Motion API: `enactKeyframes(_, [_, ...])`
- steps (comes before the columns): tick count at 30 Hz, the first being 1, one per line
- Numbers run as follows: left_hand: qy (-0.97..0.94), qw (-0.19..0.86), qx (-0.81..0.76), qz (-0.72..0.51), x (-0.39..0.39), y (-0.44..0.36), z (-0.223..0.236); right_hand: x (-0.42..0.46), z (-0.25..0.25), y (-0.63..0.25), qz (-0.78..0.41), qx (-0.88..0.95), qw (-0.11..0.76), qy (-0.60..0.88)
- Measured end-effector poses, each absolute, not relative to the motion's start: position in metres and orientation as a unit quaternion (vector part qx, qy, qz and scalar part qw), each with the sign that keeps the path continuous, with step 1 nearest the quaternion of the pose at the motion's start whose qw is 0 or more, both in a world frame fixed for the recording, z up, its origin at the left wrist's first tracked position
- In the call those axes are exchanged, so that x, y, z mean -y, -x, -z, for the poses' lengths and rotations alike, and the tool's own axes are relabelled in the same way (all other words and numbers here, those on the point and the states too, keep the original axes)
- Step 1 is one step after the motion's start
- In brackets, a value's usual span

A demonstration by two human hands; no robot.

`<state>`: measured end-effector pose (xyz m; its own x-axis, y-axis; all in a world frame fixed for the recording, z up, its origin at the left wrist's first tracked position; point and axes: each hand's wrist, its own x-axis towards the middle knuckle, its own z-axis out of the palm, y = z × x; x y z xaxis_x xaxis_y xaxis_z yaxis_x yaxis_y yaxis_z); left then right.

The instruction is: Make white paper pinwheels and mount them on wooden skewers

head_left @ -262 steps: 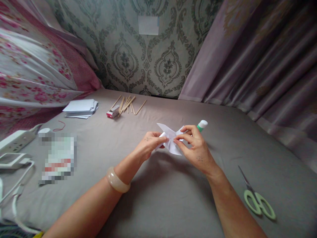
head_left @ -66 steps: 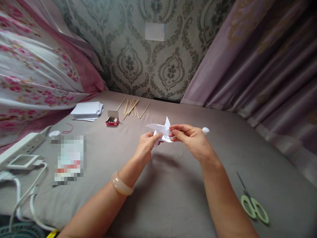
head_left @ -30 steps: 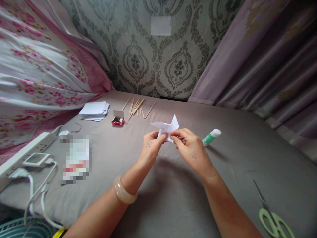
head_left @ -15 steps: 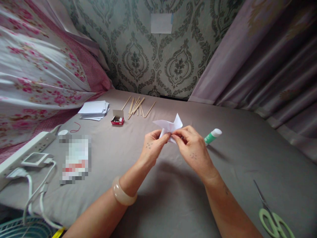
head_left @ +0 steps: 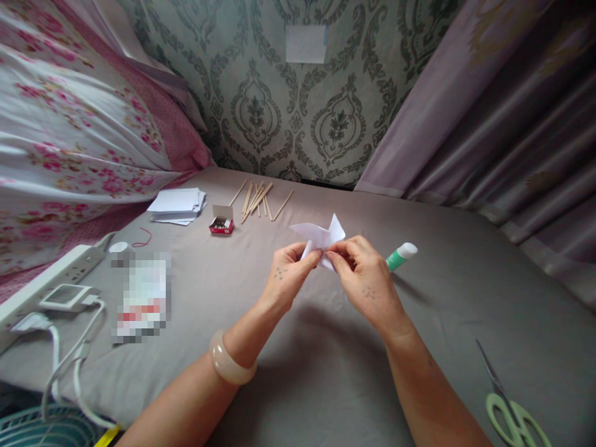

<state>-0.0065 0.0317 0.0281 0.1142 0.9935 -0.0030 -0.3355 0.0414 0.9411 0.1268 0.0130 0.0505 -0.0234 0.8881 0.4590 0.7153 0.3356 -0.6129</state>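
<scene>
Above the cloth-covered surface I hold a white paper pinwheel (head_left: 313, 234) with pointed blades, between both hands. My left hand (head_left: 291, 270) is closed on its left side, thumb pressed near the centre. My right hand (head_left: 363, 267) pinches close to the centre from the right; anything small between those fingertips is hidden. Just beyond the right hand stands a green glue stick (head_left: 399, 256) with a white cap, leaning a little. A small red box (head_left: 221, 225) with its lid up holds small metal pieces, farther back on the left.
Several wooden sticks (head_left: 256, 200) and a stack of white paper (head_left: 176, 205) lie at the back. Green-handled scissors (head_left: 505, 403) rest at the lower right. A power strip (head_left: 69, 273) with white cables runs along the left, near a blurred packet (head_left: 145, 298).
The right hand has shifted very slightly to the right, and the pinwheel has turned a touch. Both hands still grip it; the rest stays in place.
</scene>
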Motion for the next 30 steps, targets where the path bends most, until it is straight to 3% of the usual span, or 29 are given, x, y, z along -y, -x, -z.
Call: enactKeyframes(30, [-0.439, 0.593, -0.389, -0.552, -0.0301, 0.0078, -0.0310, -0.0111, -0.0544, -0.1295, -0.142, 0.704, 0.420, 0.555])
